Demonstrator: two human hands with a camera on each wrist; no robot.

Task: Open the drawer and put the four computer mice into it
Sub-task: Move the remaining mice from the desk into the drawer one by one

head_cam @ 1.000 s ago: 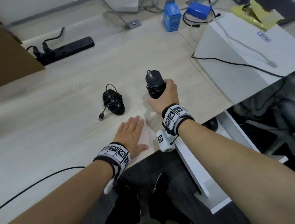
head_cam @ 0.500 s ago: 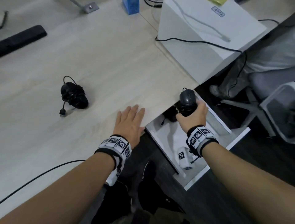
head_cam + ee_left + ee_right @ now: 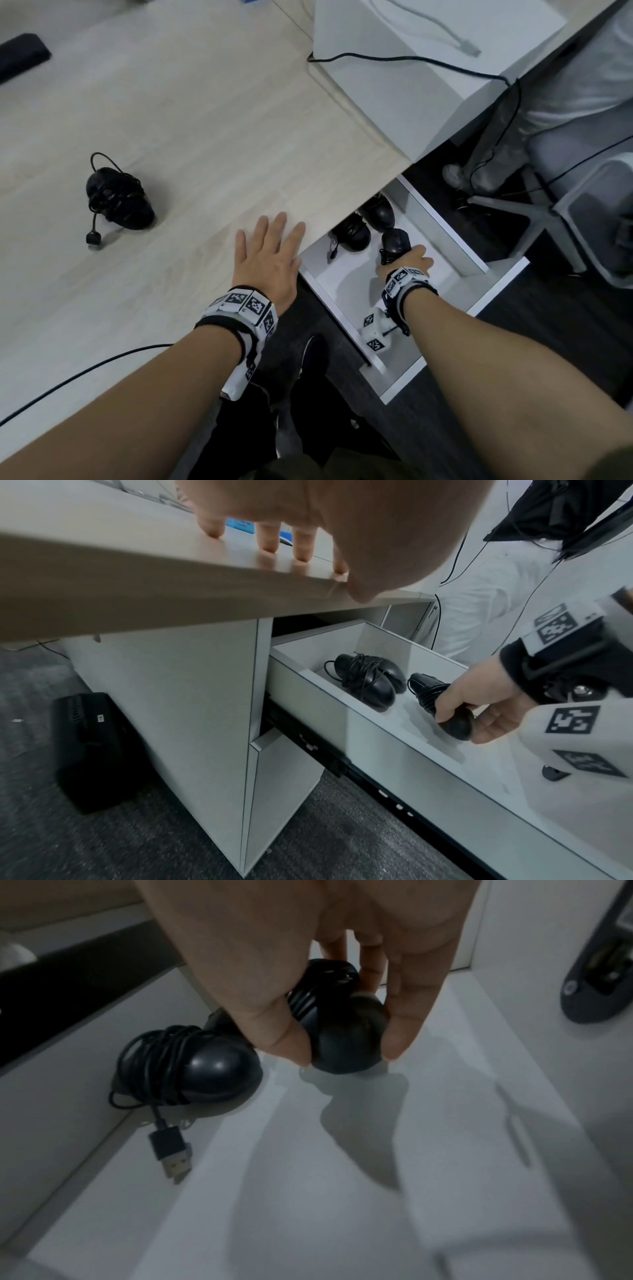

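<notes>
So the white drawer (image 3: 442,219) is already pulled out under the desk (image 3: 205,137), and this is the third-mouse drop-off. The right hand (image 3: 407,263) is down inside it, thumb and fingers (image 3: 404,1020) curled round a black mouse (image 3: 346,1042) with its cable wound round the body. In the right wrist view the mouse looks like it's hovering just above the drawer floor, shadow right under it, so I'd say it hasn't been let go yet. Two more mice sit just beyond and left of that hand: one (image 3: 366,683) with its USB plug (image 3: 171,1150) trailing on the floor, another (image 3: 378,209) tucked further back. The left hand (image 3: 270,253) lies flat on the desk edge, fingers straight, holding nothing.

The last mouse (image 3: 120,198) is well off to the left of the left hand, out on the desk.

Next move, I reckon: ease the grip open, set it down without knocking the neighbour beside the thumb, then go back for the one on the desk.

Versus half a second ago: the right hand has dropped from above the drawer rim to down inside it. A second ago it was up on the desk with that mouse. Left hand hasn't really budged.
</notes>
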